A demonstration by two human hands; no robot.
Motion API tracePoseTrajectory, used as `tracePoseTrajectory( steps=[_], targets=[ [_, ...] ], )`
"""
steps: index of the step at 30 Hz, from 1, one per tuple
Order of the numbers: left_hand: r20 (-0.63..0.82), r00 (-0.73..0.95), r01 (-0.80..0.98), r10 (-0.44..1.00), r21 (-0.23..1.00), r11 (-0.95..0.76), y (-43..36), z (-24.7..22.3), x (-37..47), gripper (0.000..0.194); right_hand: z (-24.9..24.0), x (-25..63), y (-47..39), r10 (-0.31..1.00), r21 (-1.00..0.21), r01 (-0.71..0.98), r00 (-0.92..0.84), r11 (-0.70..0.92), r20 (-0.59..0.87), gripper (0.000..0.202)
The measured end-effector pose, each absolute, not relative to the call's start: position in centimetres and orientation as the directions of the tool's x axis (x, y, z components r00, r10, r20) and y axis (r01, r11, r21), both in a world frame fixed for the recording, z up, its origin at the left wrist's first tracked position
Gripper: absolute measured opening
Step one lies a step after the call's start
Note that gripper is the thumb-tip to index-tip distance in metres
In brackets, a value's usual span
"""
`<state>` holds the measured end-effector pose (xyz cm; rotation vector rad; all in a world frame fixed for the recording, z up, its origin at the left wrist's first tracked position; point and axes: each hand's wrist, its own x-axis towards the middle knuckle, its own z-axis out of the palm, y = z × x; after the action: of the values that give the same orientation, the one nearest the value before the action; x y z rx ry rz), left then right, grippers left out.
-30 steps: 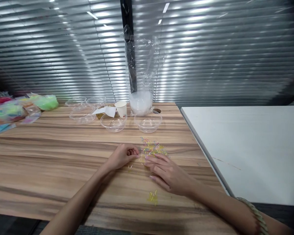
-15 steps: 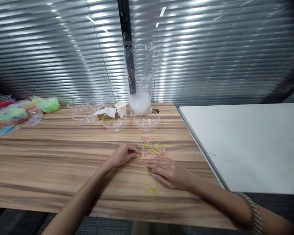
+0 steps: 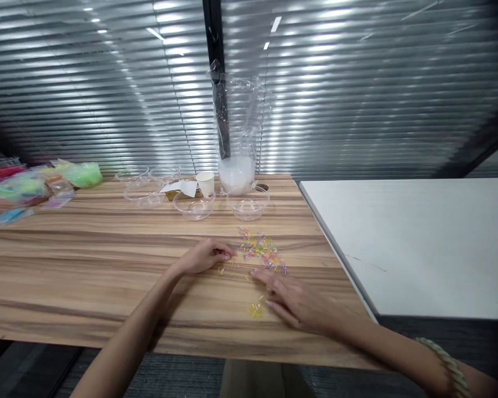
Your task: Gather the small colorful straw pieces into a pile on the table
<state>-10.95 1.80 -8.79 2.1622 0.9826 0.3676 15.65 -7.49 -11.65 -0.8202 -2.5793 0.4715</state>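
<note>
A loose pile of small multicoloured tube-like pieces (image 3: 263, 250) lies on the wooden table. At its left edge is my left hand (image 3: 204, 256), with thumb and fingertips drawn together low over the tabletop; whatever they may hold is too small to see. A few loose clear and yellow pieces (image 3: 222, 271) are scattered just below those fingertips. My right hand (image 3: 292, 298) rests in front of the pile, index finger stretched out to the table beside a single yellow piece, thumb apart. Left of that thumb sits a small group of yellow pieces (image 3: 256, 310).
Two clear plastic bowls (image 3: 248, 209) stand behind the pile, with more clear bowls (image 3: 144, 192) farther left. A paper cup (image 3: 206, 184), a plastic bag with white contents (image 3: 236, 172) and colourful packets (image 3: 20, 188) line the back. A white table (image 3: 415, 237) adjoins on the right.
My right hand has shifted slightly down, its index finger now extended and its thumb spread away. My left hand has moved slightly left. A few yellow pieces show near the small yellow group.
</note>
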Motion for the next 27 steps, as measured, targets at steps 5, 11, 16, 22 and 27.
tracePoseTrajectory(
  steps=[5,11,16,22,27],
  targets=[
    [-0.05,0.66,0.544,0.75,0.72,-0.431,1.7,-9.3,-10.4,0.02,-11.4,15.9,-8.2,0.636,-0.405,0.516,-0.727,0.755,0.259,0.038],
    [-0.021,0.603,0.55,0.797,0.735,-0.396,1.8,-9.9,-9.8,0.02,-11.7,17.1,-10.4,0.684,-0.38,0.572,-0.65,0.727,0.331,0.023],
    [-0.008,0.59,0.551,0.807,0.735,-0.395,1.9,-9.4,-9.8,0.022,-11.3,16.9,-10.7,0.722,-0.431,0.594,-0.647,0.679,0.246,0.029],
    [-0.055,0.621,0.523,0.782,0.772,-0.361,2.1,-8.5,-11.1,0.03,-11.0,15.5,-10.2,0.645,-0.454,0.513,-0.738,0.728,0.199,0.037],
    [-0.136,0.668,0.542,0.732,0.762,-0.353,2.3,-8.3,-12.4,0.023,-11.0,15.3,-10.3,0.662,-0.483,0.528,-0.733,0.698,0.156,0.03]
  ],
)
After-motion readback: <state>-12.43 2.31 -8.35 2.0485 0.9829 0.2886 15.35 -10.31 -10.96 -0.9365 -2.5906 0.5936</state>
